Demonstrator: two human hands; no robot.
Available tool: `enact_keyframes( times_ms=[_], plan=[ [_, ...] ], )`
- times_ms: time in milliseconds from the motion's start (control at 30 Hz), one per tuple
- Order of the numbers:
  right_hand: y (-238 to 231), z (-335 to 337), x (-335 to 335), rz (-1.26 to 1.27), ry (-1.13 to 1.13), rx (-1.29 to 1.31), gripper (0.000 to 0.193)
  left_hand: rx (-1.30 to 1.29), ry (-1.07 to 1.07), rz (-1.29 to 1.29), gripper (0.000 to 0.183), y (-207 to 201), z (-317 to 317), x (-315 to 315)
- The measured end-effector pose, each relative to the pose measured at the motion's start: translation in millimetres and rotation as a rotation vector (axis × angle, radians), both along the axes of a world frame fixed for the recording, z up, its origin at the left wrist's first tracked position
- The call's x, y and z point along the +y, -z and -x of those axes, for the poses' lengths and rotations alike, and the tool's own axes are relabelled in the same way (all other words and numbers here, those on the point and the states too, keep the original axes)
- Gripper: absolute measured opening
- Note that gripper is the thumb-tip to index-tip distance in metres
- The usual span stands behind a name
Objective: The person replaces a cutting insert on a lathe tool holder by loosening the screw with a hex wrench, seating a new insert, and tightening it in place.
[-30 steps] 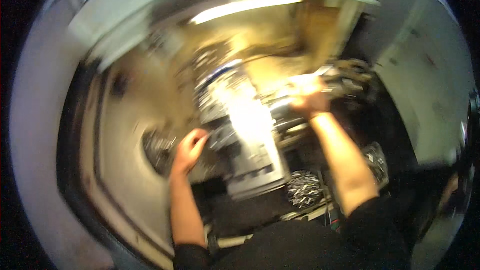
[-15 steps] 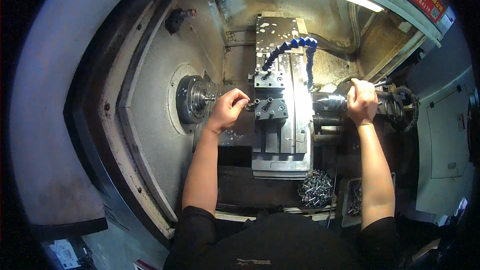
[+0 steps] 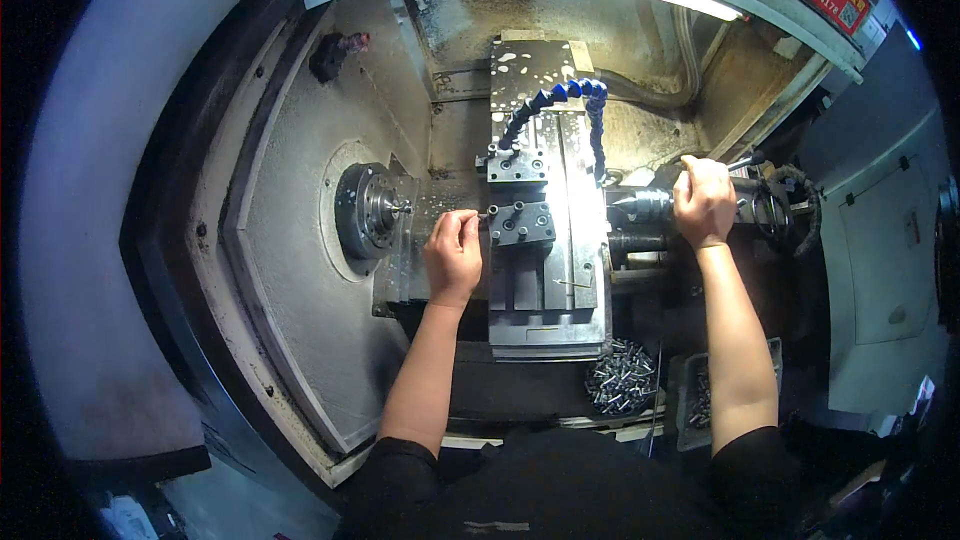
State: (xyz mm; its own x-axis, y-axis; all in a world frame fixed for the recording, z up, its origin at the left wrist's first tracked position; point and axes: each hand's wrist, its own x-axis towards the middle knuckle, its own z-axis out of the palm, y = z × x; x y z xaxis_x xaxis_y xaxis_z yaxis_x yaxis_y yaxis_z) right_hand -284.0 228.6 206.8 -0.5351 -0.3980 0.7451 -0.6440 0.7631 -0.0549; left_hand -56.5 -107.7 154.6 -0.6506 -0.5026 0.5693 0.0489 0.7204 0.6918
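Observation:
My left hand is closed in a pinch just left of the nearer tool-holder block on the lathe's cross slide. Whatever its fingertips hold is too small or hidden to tell. Left of that hand is the round spindle chuck, with a small shiny metal piece protruding from its centre. My right hand wraps around a lever on the tailstock, most of the lever's grip hidden by the fingers. Beside that hand, the tailstock's shiny tapered nose points toward the tool blocks.
A second tool block sits farther back, under a blue segmented coolant hose. Near the front are a round container heaped with small metal parts and a grey bin. A handwheel stands right of the tailstock.
My left hand has drawn back toward me and farther from the chuck's centre piece, its forearm now more slanted. My right hand stays on the lever. The whole view has shifted slightly.

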Motion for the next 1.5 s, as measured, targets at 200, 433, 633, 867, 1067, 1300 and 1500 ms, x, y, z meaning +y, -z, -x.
enact_keyframes(
  times_ms=[200, 433, 633, 867, 1067, 1300, 1500],
  plan=[
    [1.6, -1.0, 1.7, 0.001, -0.003, -0.004, 0.028, -0.049, -0.017, 0.016, 0.005, 0.8, 1.8, 3.8],
    [-1.2, -2.8, 2.3, 0.003, -0.011, 0.009, 0.028, -0.026, -0.062, 0.054, 0.004, 1.1, -1.5, 5.0],
    [2.1, -1.4, 2.9, -0.001, -0.01, -0.005, 0.028, -0.02, -0.071, 0.088, 0.005, -0.4, 0.1, 6.6],
    [-0.3, 3.7, -3.4, 0.004, -0.022, -0.015, 0.029, -0.085, -0.108, 0.115, 0.004, -5.9, 2.4, 6.4],
    [0.8, 8.5, 22.6, -0.018, 0.005, -0.006, 0.017, -0.056, -0.134, 0.116, 0.01, 9.0, 33.5, -0.5],
    [9.3, -0.7, 1.9, 0.184, -0.276, -0.048, 0.016, -0.042, -0.436, 0.333, 0.032, 73.9, 50.1, -81.1],
    [11.4, -2.6, 4.3, 0.099, -0.117, -0.116, 0.026, 0.091, -0.672, 1.001, 0.024, -20.4, 40.4, -17.1]
  ],
)
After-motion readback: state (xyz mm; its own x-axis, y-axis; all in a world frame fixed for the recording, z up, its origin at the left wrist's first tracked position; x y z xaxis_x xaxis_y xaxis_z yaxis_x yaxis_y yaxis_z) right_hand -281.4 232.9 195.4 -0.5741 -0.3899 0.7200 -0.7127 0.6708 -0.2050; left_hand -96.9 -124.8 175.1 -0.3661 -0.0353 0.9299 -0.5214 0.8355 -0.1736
